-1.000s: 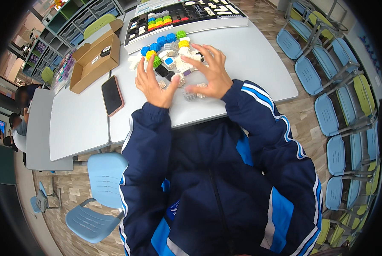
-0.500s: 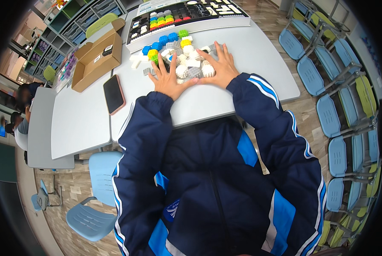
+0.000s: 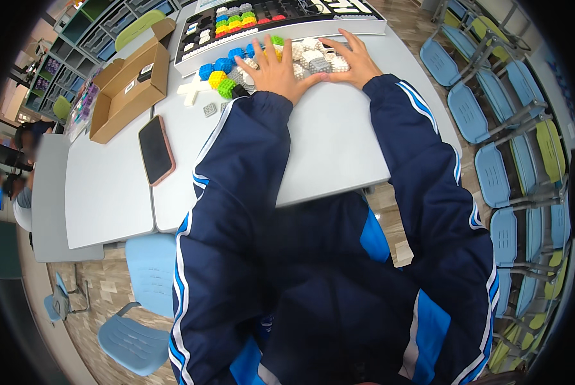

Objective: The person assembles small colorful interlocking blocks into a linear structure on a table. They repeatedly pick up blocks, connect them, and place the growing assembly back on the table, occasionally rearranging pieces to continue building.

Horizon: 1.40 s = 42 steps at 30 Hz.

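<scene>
A loose heap of white and grey building blocks [image 3: 316, 61] lies on the white table, against the near side of a kit tray. My left hand [image 3: 276, 74] rests over the heap's left part with fingers spread. On the heap's right side lies my right hand [image 3: 353, 62], fingers also apart, and the two thumbs nearly meet at the near edge. Left of my left hand sit blue blocks [image 3: 223, 65], a yellow block [image 3: 217, 79] and a green block [image 3: 226, 88]. Some pieces under my palms are hidden.
The kit tray [image 3: 281, 32] of sorted coloured pieces spans the table's far side. To the left are an open cardboard box [image 3: 117, 102], a phone [image 3: 156, 151] and a white cross-shaped piece [image 3: 193, 90]. Stacked blue chairs [image 3: 493, 173] line the right; people sit far left.
Both hands have moved away from me and to the right, staying spread. The white and grey blocks have been pushed closer to the tray, while a small grey piece stays behind.
</scene>
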Each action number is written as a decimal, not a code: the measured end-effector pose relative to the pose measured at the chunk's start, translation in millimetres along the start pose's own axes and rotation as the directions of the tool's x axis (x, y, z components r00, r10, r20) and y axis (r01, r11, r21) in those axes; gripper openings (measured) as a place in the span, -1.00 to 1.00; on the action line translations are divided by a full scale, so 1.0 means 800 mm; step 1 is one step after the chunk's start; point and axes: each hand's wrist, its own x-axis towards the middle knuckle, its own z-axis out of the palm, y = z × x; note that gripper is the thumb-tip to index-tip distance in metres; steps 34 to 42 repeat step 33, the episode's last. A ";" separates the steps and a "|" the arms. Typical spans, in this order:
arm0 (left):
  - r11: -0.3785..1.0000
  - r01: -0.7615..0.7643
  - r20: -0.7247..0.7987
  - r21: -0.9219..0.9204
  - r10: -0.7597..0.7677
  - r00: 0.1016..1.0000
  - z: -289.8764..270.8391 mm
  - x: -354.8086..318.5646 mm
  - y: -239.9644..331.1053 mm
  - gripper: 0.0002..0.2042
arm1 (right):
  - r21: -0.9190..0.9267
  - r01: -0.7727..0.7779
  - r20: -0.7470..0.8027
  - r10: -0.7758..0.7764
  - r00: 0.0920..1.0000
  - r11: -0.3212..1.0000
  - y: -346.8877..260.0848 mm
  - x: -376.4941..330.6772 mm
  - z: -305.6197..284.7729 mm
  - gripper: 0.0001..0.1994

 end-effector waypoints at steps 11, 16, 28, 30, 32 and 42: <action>0.917 -0.351 -0.116 -0.190 0.334 0.935 -0.052 -0.006 -0.001 -0.17 | -0.021 0.122 -0.078 -0.123 0.989 0.992 -0.002 0.010 -0.025 -0.15; 0.950 -0.269 0.093 -0.159 0.286 0.954 -0.175 -0.105 -0.046 -0.28 | 0.029 0.335 -0.102 -0.331 0.938 0.942 -0.046 -0.014 -0.045 -0.33; 0.669 0.695 0.157 0.263 -0.741 0.653 -0.219 -0.161 -0.235 -0.12 | 0.254 0.495 -0.008 -0.509 0.861 0.831 -0.082 -0.021 -0.053 -0.68; 0.674 0.685 0.174 0.276 -0.736 0.655 -0.207 -0.141 -0.237 -0.09 | 0.260 0.589 -0.020 -0.606 0.795 0.765 -0.089 -0.022 -0.048 -0.72; 0.679 0.658 0.195 0.325 -0.729 0.656 -0.196 -0.125 -0.249 -0.07 | 0.277 0.665 -0.010 -0.690 0.724 0.694 -0.100 -0.022 -0.045 -0.78; 0.661 0.678 0.213 0.323 -0.748 0.628 -0.193 -0.121 -0.257 -0.06 | 0.270 0.658 -0.003 -0.683 0.730 0.703 -0.097 -0.023 -0.047 -0.78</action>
